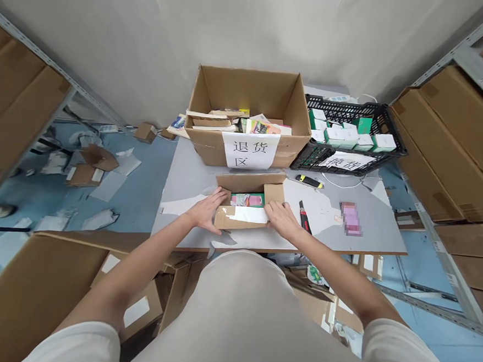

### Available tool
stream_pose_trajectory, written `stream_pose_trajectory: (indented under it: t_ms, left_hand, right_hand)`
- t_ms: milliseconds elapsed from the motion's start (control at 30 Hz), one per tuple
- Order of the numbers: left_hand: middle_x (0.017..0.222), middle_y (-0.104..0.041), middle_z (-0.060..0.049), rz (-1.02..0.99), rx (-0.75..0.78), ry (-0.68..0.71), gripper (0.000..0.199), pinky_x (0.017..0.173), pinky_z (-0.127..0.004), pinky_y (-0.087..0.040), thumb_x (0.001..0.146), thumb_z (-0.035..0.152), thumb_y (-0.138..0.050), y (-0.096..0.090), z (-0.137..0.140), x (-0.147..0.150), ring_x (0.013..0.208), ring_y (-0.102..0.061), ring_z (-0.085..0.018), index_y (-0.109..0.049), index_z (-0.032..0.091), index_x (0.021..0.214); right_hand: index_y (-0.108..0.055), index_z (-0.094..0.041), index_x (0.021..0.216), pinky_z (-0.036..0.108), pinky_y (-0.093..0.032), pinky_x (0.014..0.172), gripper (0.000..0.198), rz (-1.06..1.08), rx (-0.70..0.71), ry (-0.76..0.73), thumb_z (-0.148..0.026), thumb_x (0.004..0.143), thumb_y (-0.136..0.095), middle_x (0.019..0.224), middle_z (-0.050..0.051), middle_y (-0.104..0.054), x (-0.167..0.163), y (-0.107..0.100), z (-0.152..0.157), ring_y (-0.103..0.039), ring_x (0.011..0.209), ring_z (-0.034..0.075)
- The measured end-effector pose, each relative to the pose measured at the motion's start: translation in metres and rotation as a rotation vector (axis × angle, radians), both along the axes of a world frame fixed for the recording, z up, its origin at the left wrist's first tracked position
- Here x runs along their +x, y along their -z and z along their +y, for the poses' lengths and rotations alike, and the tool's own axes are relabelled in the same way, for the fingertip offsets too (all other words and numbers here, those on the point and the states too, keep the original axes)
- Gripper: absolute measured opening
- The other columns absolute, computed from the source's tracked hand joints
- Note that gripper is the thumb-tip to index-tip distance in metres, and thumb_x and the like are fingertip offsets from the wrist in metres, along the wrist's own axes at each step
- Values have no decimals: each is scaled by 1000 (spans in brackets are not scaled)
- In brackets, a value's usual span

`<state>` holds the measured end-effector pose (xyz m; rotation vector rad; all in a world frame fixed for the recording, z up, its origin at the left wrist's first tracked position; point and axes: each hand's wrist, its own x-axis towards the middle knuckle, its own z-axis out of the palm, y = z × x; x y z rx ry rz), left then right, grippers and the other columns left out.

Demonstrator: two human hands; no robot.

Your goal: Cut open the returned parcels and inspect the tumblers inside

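A small opened cardboard box (228, 219) stands near the front edge of the grey table, its flaps folded out. Inside lies a green and pink package (247, 199). My left hand (207, 209) braces the box's left end, with the fingers at the far corner and the thumb at the near one. At the right end, the fingers of my right hand (280, 219) are curled over the near corner beside a side flap. A red and black utility knife (304, 217) lies just right of that hand. Farther back is a yellow and black utility knife (309, 181).
Behind stands a large carton (206, 148) holding books, beside a black crate (388, 122) of green and white boxes. A pixelated pink item (350, 218) lies on the table's right (380, 235). An open carton (39, 282) is at lower left; shelves with cartons flank both sides.
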<state>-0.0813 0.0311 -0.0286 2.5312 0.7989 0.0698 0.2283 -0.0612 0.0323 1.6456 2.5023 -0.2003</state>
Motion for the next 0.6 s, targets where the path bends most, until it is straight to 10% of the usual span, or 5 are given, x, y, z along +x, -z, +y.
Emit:
stream_pose_trajectory:
  t_ms: [233, 433, 600]
  left_hand:
    - [148, -33, -28, -43, 16, -23, 123, 116, -57, -24, 52, 71, -73, 3, 7, -2, 145, -14, -44, -29, 3, 144]
    - [153, -25, -30, 57, 8, 27, 119, 117, -53, -21, 58, 64, -72, -7, 5, 0, 147, -8, -42, -25, -2, 146]
    - [155, -30, -22, 286, 39, 36, 95, 116, -54, -20, 64, 45, -68, -52, 5, 0, 145, -24, -37, -34, 8, 145]
  right_hand:
    - [-59, -18, 95, 35, -29, 73, 22, -61, 202, -65, -8, 94, -40, 89, 9, -61, 15, 10, -49, -50, 83, 23]
    - [-62, -17, 100, 35, -36, 77, 17, 48, 12, -67, -29, 93, -52, 103, 12, -63, 21, 32, -90, -53, 91, 24]
    - [-61, -20, 112, 30, -43, 83, 29, 315, -156, 49, -29, 100, -36, 108, 8, -67, 32, 3, -54, -61, 97, 19]
